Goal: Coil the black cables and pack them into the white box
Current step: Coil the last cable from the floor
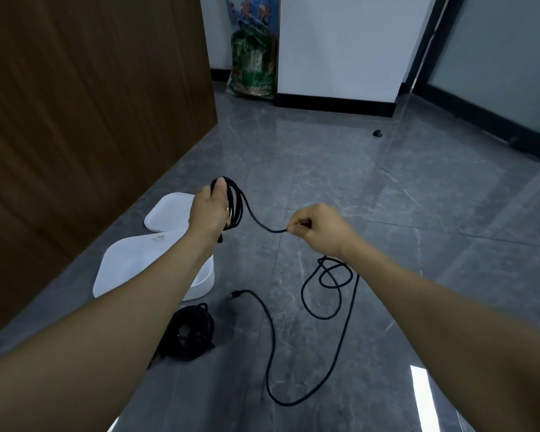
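Note:
My left hand [209, 210] grips several loops of a black cable [236, 202] held above the floor. A short stretch of the same cable runs across to my right hand [317, 230], which pinches it. From there the cable drops and trails over the floor in loose loops [331, 275], ending in a plug [231, 295]. The open white box [205, 280] stands on the floor under my left forearm, which hides much of it. Its white lid [166, 213] lies just behind it. A second black cable [194, 333], coiled in a bundle, lies in front of the box.
A brown wooden panel [91, 120] rises close on the left. A green printed sack [253, 57] leans against the white wall ahead. A dark-framed glass door [496, 73] is at the far right, with a small black doorstop [378, 133] on the grey tiled floor.

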{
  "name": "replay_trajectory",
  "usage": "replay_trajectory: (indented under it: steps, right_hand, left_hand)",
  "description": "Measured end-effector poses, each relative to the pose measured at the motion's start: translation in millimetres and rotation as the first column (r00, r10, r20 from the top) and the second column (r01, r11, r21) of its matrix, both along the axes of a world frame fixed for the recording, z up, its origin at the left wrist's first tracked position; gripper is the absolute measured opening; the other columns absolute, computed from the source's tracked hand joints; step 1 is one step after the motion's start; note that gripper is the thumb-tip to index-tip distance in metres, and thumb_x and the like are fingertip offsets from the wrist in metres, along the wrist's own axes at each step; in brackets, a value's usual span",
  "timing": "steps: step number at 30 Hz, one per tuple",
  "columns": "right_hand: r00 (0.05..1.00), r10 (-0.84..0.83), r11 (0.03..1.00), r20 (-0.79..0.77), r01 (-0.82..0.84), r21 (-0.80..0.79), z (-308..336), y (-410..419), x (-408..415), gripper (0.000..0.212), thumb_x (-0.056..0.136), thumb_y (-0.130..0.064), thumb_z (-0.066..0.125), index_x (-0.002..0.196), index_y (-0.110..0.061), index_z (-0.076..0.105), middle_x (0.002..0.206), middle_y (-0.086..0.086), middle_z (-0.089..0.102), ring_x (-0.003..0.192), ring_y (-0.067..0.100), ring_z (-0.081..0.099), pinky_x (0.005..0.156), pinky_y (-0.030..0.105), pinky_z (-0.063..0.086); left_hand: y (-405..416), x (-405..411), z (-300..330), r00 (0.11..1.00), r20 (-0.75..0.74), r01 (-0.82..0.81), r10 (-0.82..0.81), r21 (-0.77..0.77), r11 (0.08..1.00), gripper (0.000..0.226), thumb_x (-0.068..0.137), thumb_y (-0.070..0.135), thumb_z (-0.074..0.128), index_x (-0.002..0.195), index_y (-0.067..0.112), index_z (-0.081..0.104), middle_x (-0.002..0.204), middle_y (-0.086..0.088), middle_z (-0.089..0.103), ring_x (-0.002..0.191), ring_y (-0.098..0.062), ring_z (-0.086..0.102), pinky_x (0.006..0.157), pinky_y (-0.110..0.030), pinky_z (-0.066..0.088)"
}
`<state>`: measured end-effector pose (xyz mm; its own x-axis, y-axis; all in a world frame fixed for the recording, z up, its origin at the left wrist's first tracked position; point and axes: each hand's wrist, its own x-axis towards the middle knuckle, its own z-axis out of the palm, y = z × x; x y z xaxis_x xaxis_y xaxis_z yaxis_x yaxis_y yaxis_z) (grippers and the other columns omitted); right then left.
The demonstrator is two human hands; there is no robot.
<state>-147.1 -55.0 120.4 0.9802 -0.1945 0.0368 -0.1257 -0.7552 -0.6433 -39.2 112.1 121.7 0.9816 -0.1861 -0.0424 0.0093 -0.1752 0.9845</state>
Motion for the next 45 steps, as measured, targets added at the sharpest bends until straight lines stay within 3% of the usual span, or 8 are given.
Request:
replay_trajectory:
  steps: [3,7,10,17,24,33,40,45]
  right_hand:
    - [0.993,0.115,0.993,0.023,-0.116,0.031,13,19,7,0.017,0.091,-0.018,0.061,0.095,-0.005,0.072,0.098,0.01,0.071,0.093,0.022,0.064,0.087,0.038,0.051]
    - [0.99,0.116,0.984,0.082,-0.126,0.129,22,31,14,0.014,0.088,-0.017,0.064,0.091,-0.007,0.072,0.091,0.007,0.071,0.087,0.02,0.064,0.086,0.036,0.051]
    - [0.988,0.093,0.963,0.126,-0.121,0.239,22,30,16,0.012,0.086,-0.013,0.066,0.087,-0.003,0.072,0.084,0.008,0.072,0.086,0.02,0.067,0.087,0.036,0.052]
    - [0.987,-0.056,0.935,0.152,-0.002,0.354,18,23,18,0.024,0.074,-0.012,0.078,0.068,-0.014,0.055,0.059,-0.002,0.052,0.049,0.003,0.045,0.054,0.015,0.039]
    - [0.994,-0.101,0.935,0.03,0.084,0.346,2,-2,6,0.026,0.075,-0.019,0.077,0.063,-0.01,0.055,0.055,-0.003,0.046,0.043,0.0,0.04,0.046,0.009,0.033]
    - [0.978,-0.2,0.968,-0.066,0.208,0.142,-17,-35,-9,0.024,0.092,-0.022,0.059,0.077,-0.004,0.055,0.061,0.005,0.046,0.054,0.015,0.038,0.053,0.025,0.033]
    - [0.95,-0.311,0.944,0.023,0.306,0.121,-21,-55,-24,0.015,0.094,-0.021,0.055,0.085,-0.008,0.057,0.063,0.003,0.05,0.059,0.015,0.046,0.054,0.026,0.035]
    - [0.981,-0.174,0.982,0.083,0.179,-0.064,-15,-31,-18,0.029,0.099,-0.03,0.046,0.117,-0.018,0.066,0.098,0.007,0.068,0.087,0.026,0.061,0.07,0.033,0.044]
  left_hand:
    - [-3,-5,-4,0.996,0.056,0.061,-0.072,0.167,0.984,0.054,0.1,0.043,0.032,0.117,-0.005,0.048,0.111,-0.036,0.053,0.103,-0.052,0.05,0.084,-0.056,0.046]
    - [-9,-14,-4,0.966,0.124,0.201,-0.225,0.186,0.962,0.041,0.102,0.038,0.032,0.078,0.01,0.05,0.066,-0.009,0.057,0.063,-0.021,0.053,0.069,-0.037,0.042]
    - [-13,-22,-3,0.925,0.151,0.314,-0.348,0.211,0.926,0.04,0.103,0.035,0.031,0.082,0.008,0.052,0.065,0.002,0.057,0.057,-0.004,0.054,0.066,-0.027,0.041]
    - [-19,-29,0,0.885,-0.035,0.466,-0.465,0.044,0.884,0.036,0.103,0.032,0.033,0.073,0.015,0.044,0.052,0.007,0.04,0.043,-0.006,0.036,0.05,-0.02,0.033]
    - [-3,-27,0,0.768,-0.217,0.64,-0.603,0.207,0.74,0.036,0.096,0.035,0.05,0.066,0.017,0.046,0.045,0.011,0.032,0.041,-0.005,0.026,0.043,-0.016,0.025]
    - [4,-11,3,0.945,-0.175,0.297,-0.275,0.112,0.948,0.033,0.094,0.021,0.055,0.065,0.015,0.04,0.051,0.003,0.03,0.033,-0.004,0.022,0.035,-0.015,0.021]
    - [22,12,-5,0.95,-0.309,-0.073,0.046,-0.075,0.994,0.035,0.094,0.022,0.054,0.063,0.015,0.039,0.036,0.009,0.029,0.031,-0.007,0.022,0.035,-0.015,0.02]
    - [12,10,-7,0.99,-0.122,-0.053,0.069,0.129,0.99,0.045,0.097,0.035,0.045,0.109,-0.007,0.057,0.074,-0.02,0.049,0.082,-0.041,0.058,0.066,-0.035,0.045]
